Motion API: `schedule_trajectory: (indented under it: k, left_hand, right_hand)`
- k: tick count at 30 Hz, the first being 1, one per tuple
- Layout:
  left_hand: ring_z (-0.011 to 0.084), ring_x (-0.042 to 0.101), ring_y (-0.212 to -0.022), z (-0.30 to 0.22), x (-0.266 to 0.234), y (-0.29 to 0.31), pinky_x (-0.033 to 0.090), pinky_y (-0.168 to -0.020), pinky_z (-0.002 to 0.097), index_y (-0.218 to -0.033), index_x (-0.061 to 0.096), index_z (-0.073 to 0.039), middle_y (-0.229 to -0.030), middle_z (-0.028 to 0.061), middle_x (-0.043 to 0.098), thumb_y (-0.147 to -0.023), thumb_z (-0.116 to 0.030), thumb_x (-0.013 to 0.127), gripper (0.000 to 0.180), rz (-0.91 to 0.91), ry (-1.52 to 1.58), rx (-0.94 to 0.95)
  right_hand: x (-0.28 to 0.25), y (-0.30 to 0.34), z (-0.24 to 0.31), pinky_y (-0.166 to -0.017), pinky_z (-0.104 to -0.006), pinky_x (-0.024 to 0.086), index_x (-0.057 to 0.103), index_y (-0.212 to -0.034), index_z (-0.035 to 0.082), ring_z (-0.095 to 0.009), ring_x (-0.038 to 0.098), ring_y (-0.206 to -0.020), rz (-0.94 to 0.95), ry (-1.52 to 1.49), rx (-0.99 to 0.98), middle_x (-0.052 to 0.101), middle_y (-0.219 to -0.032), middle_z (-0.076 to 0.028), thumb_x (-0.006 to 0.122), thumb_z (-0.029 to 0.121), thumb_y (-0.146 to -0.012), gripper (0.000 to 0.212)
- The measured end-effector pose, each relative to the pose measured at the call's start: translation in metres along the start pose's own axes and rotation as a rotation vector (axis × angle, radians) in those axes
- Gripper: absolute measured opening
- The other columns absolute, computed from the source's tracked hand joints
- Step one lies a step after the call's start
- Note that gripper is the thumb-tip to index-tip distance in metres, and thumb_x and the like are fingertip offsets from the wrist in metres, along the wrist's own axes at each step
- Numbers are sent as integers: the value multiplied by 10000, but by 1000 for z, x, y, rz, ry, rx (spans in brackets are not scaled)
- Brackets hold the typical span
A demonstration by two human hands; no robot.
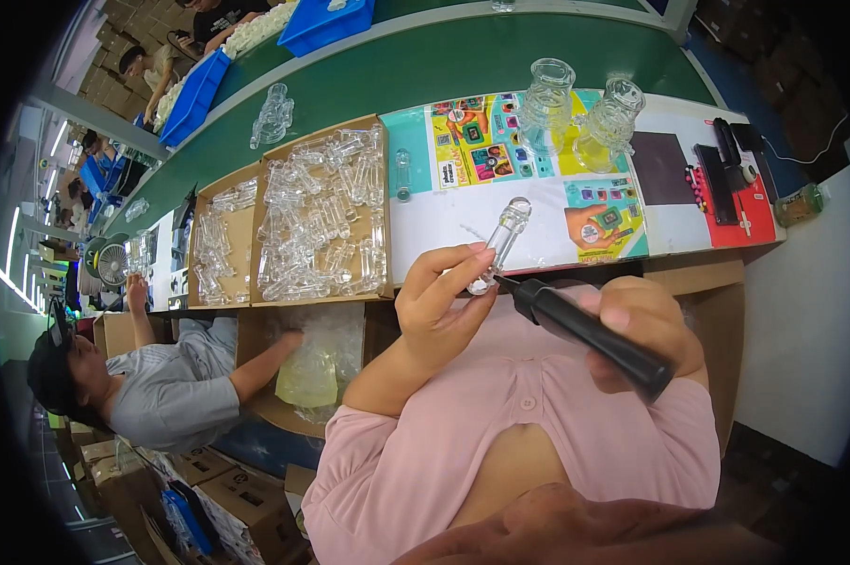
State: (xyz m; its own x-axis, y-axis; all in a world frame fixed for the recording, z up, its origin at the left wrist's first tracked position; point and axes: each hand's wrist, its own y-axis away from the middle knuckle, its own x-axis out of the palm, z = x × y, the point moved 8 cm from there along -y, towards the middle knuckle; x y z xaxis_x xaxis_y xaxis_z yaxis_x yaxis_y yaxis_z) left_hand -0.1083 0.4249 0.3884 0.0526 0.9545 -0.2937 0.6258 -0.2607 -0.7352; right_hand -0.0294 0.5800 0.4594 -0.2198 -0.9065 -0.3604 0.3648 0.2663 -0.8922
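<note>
Between the thumb and fingers of my left hand (444,299) is a clear, bottle-shaped plastic tube (510,231), tilted with its knobbed end up and away from me. My right hand (646,325) wraps round a black electric screwdriver (590,339). Its thin tip meets the lower end of the tube, close to my left fingertips; whether a screw sits there is too small to tell. Beyond my hands, a similar small clear tube (403,174) stands alone on the printed sheet. Two larger clear vessels (548,104) (611,127) stand at the back of the sheet.
Cardboard trays (387,212) (252,202) heaped with clear tubes lie to the left. Black tools (717,184) and a tape roll (801,202) are at the right. A co-worker in grey (176,386) reaches into a box with a plastic bag (317,353). Blue bins (326,24) stand farther back.
</note>
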Motion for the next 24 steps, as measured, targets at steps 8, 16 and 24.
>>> schedule_trajectory:
  k: [8, 16, 24]
  left_hand:
    - [217, 582, -832, 8, 4, -1, 473, -720, 272, -1014, 600, -12, -944, 123, 576, -570, 108, 666, 465, 45, 93, -92]
    - [210, 576, -946, 24, 20, 9, 459, -822, 293, -1083, 478, 11, -984, 127, 570, -677, 109, 612, 439, 115, 704, -482]
    - [248, 582, -959, 27, 31, 19, 465, -853, 338, -1036, 421, -15, -991, 153, 564, -714, 82, 607, 385, 200, 1013, -676]
  right_hand:
    - [1, 5, 14, -429, -253, 409, 515, -960, -74, -188, 526, -528, -17, 72, -154, 584, -879, -225, 632, 51, -715, 299]
    - [-4, 17, 2, -601, -353, 486, 444, -1074, 22, -239, 572, -749, -6, -59, 79, 552, -963, -157, 671, 188, -758, 423]
    - [-5, 21, 2, -567, -336, 486, 429, -1099, 15, -268, 575, -746, -12, -138, 17, 531, -996, -184, 683, 186, -736, 475]
